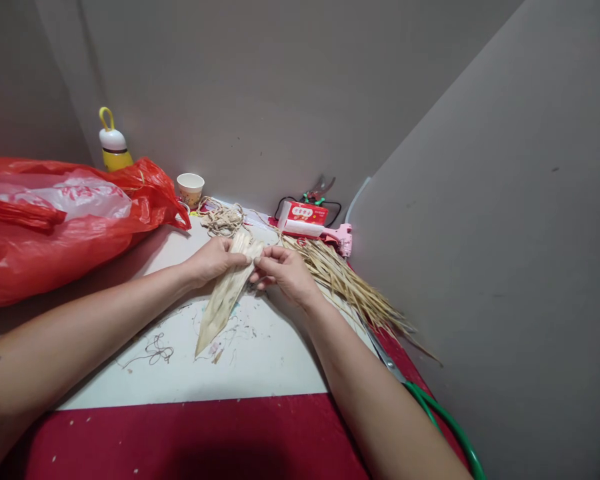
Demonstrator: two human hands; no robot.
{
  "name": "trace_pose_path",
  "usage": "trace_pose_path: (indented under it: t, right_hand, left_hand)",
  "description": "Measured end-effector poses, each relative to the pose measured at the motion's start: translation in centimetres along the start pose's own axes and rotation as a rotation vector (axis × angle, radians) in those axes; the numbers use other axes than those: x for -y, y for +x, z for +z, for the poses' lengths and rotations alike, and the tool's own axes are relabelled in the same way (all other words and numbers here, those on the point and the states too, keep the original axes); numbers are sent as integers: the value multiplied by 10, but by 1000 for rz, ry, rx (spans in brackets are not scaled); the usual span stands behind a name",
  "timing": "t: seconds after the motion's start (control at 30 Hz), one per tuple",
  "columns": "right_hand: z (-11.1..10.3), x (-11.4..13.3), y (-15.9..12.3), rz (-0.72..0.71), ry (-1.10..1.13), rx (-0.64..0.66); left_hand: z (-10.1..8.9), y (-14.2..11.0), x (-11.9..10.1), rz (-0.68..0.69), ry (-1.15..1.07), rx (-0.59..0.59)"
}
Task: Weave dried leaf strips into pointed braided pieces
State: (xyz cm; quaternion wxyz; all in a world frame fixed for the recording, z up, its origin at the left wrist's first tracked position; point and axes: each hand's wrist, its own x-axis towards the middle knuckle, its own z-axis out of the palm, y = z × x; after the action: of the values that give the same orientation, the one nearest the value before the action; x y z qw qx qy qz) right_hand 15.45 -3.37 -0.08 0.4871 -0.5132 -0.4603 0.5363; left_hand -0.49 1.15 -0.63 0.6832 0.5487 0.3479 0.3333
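Scissors, right edge of counter, likely for reach | left fingers pinching leaf, right fingers its edge, apparently steadying

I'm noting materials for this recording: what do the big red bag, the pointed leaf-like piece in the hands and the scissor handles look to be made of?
Red bag: thin, glossy plastic film, by its crinkles and sheen.
Pointed piece: probably dried leaf or husk, matte to satin, by its pale, streaked surface.
Scissor handles: likely smooth green plastic, from their even colour.
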Motion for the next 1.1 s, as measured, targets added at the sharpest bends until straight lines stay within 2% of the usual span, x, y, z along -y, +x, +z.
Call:
trace_pose_path:
  t: [0.27, 0.57, 0.8, 0.9, 1.1]
  right_hand:
    - [-1, 1, -1, -10, -9, 7]
    - [0, -1, 1, -11, -14, 3]
    - [5, -3, 3, -75, -87, -69]
    - [6, -6, 4, -95, -149, -129]
    - [2, -8, 6, -71, -47, -96]
  left_hand:
    - [-3, 2, 0, -8, -20, 55]
    - [0, 0, -1, 2, 12, 29]
    - [5, -2, -4, 11, -11, -22]
    - [5, -2, -4, 39, -4, -7]
    - [3, -1, -4, 57, -19, 30]
